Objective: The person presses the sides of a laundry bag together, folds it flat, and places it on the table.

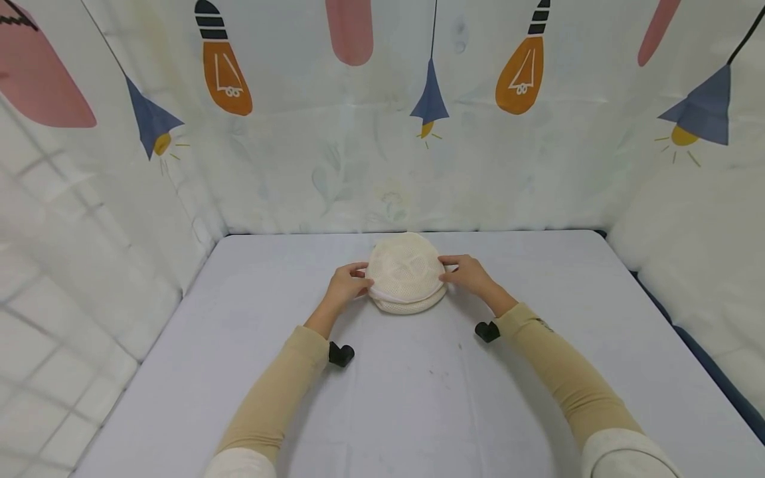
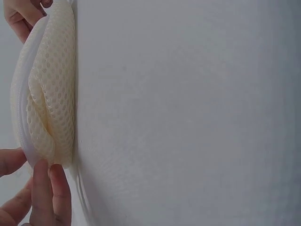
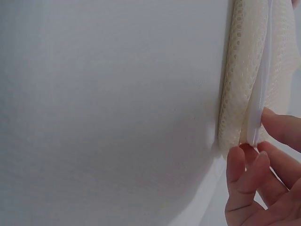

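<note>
A round, cream mesh laundry bag (image 1: 406, 269) lies collapsed at the far middle of the table, its upper layer resting over a lower one. White trim runs round its edge, and in the left wrist view the mesh side (image 2: 56, 80) bulges with a fold in it. At the bag's left edge my left hand (image 1: 348, 281) pinches the rim between thumb and fingers. Opposite it, my right hand (image 1: 469, 274) pinches the right edge. The right wrist view shows that thumb (image 3: 282, 125) on the white trim, with fingertips beneath. What lies inside the bag is hidden.
A white cloth covers the table (image 1: 406, 392). Its far edge meets a hanging curtain (image 1: 382, 166) printed with lamps and bulbs, just behind the bag. More pale curtain stands along the left and right sides. Small black devices (image 1: 341, 355) are worn at both wrists.
</note>
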The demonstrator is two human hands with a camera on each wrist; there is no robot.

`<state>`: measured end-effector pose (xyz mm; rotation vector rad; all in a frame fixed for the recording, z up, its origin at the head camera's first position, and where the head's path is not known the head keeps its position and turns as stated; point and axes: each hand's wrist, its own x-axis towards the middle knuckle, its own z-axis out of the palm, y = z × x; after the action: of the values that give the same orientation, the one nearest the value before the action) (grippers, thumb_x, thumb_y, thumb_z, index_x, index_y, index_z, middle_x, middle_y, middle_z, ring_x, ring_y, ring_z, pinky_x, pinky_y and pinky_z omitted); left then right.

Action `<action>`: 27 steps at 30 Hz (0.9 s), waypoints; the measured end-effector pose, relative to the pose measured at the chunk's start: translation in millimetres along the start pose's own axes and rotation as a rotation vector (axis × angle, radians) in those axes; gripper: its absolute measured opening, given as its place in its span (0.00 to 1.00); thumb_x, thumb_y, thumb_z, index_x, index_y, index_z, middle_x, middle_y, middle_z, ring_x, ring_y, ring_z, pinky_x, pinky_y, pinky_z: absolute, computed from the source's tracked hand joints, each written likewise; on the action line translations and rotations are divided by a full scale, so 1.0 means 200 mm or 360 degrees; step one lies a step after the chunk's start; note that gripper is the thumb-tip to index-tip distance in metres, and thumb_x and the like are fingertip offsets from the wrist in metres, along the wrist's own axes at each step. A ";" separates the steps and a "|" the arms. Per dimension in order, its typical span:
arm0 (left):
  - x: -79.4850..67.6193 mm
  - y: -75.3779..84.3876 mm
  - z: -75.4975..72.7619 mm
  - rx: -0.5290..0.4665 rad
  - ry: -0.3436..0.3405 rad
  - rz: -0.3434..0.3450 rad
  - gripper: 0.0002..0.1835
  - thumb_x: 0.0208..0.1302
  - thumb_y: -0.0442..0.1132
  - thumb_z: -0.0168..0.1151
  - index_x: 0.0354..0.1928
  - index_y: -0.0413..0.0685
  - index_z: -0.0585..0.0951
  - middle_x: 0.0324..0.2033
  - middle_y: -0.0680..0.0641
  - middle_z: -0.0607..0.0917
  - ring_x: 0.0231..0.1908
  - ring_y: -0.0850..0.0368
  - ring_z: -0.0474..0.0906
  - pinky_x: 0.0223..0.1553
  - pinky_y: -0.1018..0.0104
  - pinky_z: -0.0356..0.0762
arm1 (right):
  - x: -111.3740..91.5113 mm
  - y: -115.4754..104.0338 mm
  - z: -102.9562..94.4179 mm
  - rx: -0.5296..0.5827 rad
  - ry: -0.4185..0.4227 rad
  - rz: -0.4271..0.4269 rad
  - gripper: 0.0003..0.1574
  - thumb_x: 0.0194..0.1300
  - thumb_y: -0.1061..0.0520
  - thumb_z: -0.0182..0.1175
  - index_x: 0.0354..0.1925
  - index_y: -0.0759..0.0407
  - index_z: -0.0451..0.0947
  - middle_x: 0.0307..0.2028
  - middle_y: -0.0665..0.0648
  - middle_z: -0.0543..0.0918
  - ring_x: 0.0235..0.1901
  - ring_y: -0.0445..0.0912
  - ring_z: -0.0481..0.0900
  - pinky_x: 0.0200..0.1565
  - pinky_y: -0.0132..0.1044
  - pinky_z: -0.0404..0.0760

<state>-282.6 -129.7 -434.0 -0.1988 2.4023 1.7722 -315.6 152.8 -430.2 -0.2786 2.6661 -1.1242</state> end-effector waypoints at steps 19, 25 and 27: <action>0.04 0.00 0.00 0.0288 -0.0032 0.0056 0.26 0.56 0.32 0.64 0.59 0.39 0.73 0.44 0.40 0.75 0.36 0.53 0.77 0.37 0.67 0.78 | -0.01 -0.05 0.00 -0.0208 -0.0062 -0.0002 0.34 0.63 0.56 0.60 0.66 0.59 0.64 0.61 0.63 0.69 0.51 0.56 0.73 0.46 0.46 0.74; 0.05 0.00 0.00 0.0333 -0.0033 0.0045 0.26 0.56 0.31 0.65 0.58 0.38 0.74 0.42 0.41 0.76 0.35 0.53 0.76 0.36 0.67 0.78 | -0.01 -0.08 0.01 -0.0303 -0.0085 0.0027 0.35 0.63 0.56 0.60 0.66 0.59 0.63 0.62 0.63 0.68 0.37 0.50 0.72 0.36 0.39 0.70; 0.05 0.00 -0.01 0.0331 -0.0039 0.0041 0.26 0.56 0.31 0.65 0.58 0.38 0.73 0.42 0.40 0.76 0.35 0.53 0.76 0.36 0.67 0.78 | 0.00 -0.08 0.01 -0.0323 -0.0089 0.0030 0.35 0.63 0.56 0.60 0.66 0.59 0.63 0.62 0.62 0.68 0.35 0.50 0.71 0.34 0.39 0.69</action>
<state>-292.9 -131.4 -436.5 -0.1214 2.5594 1.5108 -313.1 141.2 -419.3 -0.3148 2.7287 -0.8277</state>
